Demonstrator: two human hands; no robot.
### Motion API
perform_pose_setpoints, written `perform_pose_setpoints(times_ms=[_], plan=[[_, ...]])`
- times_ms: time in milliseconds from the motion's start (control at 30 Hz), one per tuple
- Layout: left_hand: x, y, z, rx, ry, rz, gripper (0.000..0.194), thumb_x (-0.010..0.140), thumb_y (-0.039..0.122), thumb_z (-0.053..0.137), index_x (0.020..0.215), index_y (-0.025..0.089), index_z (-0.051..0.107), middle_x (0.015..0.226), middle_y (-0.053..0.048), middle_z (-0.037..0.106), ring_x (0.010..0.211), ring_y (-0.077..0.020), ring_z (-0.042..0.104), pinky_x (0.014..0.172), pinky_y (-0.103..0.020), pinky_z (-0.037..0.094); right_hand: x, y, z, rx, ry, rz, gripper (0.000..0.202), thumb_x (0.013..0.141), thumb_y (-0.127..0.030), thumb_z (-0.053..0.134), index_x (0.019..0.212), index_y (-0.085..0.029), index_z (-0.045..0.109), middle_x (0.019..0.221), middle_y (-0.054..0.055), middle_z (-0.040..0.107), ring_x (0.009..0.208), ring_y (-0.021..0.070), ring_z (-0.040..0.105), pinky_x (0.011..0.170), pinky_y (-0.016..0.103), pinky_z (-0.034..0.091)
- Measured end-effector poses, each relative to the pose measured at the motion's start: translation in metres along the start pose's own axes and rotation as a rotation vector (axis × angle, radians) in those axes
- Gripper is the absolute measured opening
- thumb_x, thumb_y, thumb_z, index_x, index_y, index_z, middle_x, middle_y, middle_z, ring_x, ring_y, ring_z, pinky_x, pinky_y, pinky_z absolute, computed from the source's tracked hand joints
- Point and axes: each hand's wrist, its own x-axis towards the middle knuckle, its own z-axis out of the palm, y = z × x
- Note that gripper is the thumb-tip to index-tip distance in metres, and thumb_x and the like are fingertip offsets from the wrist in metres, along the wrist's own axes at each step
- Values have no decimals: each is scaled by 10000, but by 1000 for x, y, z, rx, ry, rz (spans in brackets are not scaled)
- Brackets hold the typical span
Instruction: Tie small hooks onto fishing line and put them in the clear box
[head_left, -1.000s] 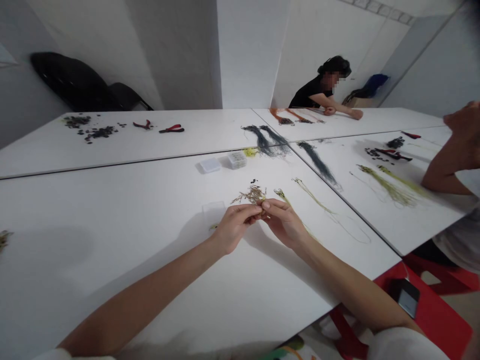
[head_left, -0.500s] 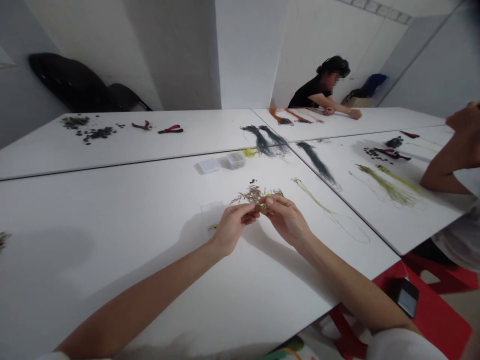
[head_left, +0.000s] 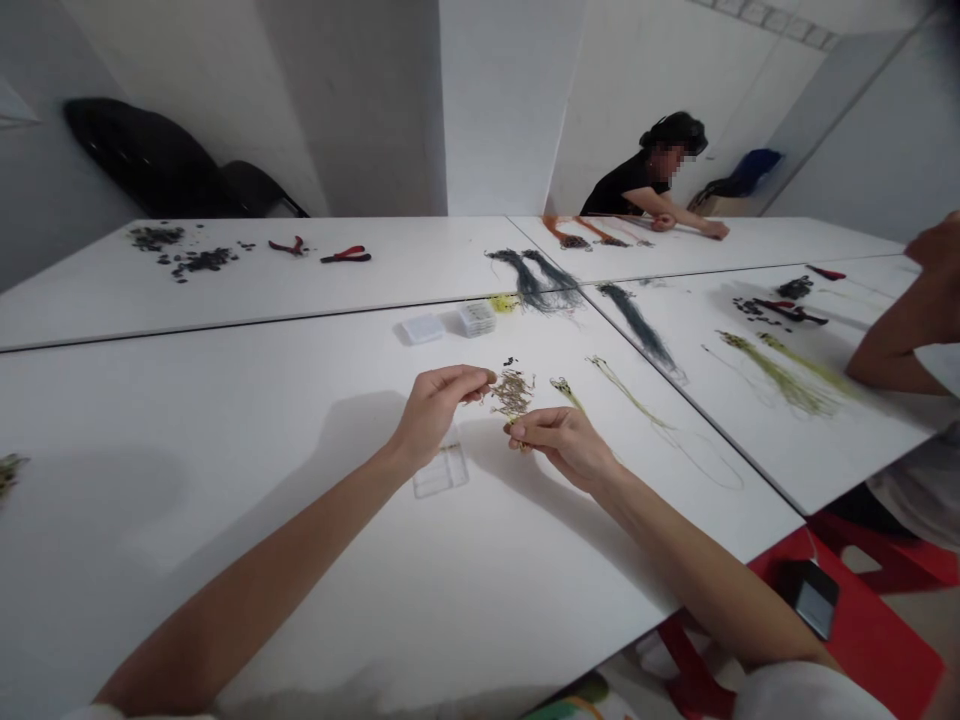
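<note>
My left hand (head_left: 437, 408) is closed in a pinch at the left edge of a pile of small brownish, thin metal-looking pieces (head_left: 513, 392). Whatever lies between its fingertips is too small to make out. Just in front of the pile, my right hand (head_left: 562, 440) pinches a little cluster of yellow-and-dark pieces (head_left: 519, 443). Partly behind my left hand, a clear plastic box with compartments (head_left: 441, 485) lies on the white table (head_left: 315, 560). Yellow-green strands with dark ends (head_left: 562, 386) run under or behind my right hand.
Farther back are a small whitish case (head_left: 422, 329), a clear case (head_left: 477, 320) and dark green strand bundles (head_left: 529, 280). Red-handled pliers (head_left: 346, 255) lie across the table seam. One person (head_left: 637, 190) leans on the far side; another person's arm (head_left: 900, 320) is at right.
My hands were together over the pile and have come apart, the left moving left and up, the right slightly down. The compartment box and more of the pile now show between them.
</note>
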Motion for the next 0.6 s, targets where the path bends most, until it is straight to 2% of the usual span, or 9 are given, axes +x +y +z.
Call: perform_pose_setpoints(times_ms=[133, 233, 467, 600], plan=[[-6, 7, -7, 233, -111, 34, 194, 821, 322, 662, 916, 195, 774, 999, -88, 715, 954, -238, 612, 877, -363, 448, 1, 6, -1, -43, -68, 55, 130, 659, -269, 826, 706, -158, 776, 706, 63, 698, 717, 156, 587, 663, 306, 427], [-11, 9, -14, 351, -177, 72, 194, 832, 311, 648, 947, 221, 775, 1053, -80, 703, 957, -238, 630, 886, -367, 456, 1, 10, -1, -83, -119, 74, 102, 664, -247, 818, 707, -163, 779, 691, 60, 701, 708, 162, 590, 651, 304, 430], [-20, 5, -30, 437, -177, 109, 198, 840, 310, 639, 964, 229, 769, 1027, -76, 690, 890, -215, 627, 856, -351, 460, 1, 14, -2, -171, -165, 116, 180, 649, -280, 833, 772, -162, 776, 690, 50, 709, 632, 157, 592, 628, 318, 449], [-27, 5, -32, 526, -295, 193, 238, 846, 279, 624, 1050, 263, 747, 1056, -74, 651, 936, -222, 600, 874, -353, 447, 0, 11, -1, -179, -150, 169, 292, 618, -266, 857, 842, -149, 712, 663, 47, 710, 580, 156, 611, 605, 315, 458]])
